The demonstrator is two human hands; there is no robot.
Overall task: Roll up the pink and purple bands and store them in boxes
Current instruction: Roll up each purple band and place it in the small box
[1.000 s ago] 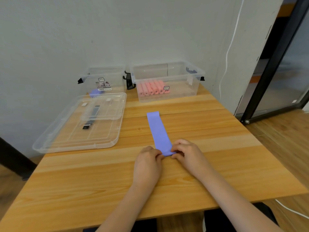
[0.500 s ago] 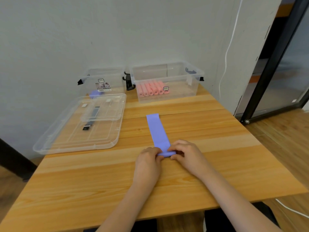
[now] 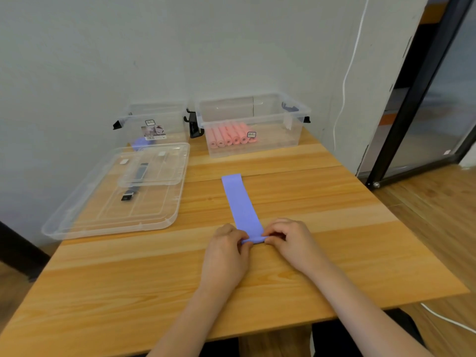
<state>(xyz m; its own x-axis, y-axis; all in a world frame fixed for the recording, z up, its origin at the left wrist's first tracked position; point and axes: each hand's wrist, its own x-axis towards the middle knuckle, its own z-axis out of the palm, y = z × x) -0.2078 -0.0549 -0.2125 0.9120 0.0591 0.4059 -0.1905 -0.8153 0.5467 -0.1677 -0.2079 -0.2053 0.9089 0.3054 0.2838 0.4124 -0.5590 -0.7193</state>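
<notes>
- The table point(image 3: 334, 253) fills the lower and middle frame, against the wall behind it.
- The band point(image 3: 239, 202) lies flat at frame centre, running up the frame from the hands.
- The left hand point(image 3: 226, 256) and right hand point(image 3: 291, 243) sit just below centre, one at each side of the band's near, rolled end.
- Two stacked lids point(image 3: 110, 207) lie left of the band.
- The left box point(image 3: 157, 124) stands behind the lids, at the wall.
- The right box point(image 3: 257, 124) stands beside it, above the band, with rolled bands point(image 3: 230, 136) in its left part.
</notes>
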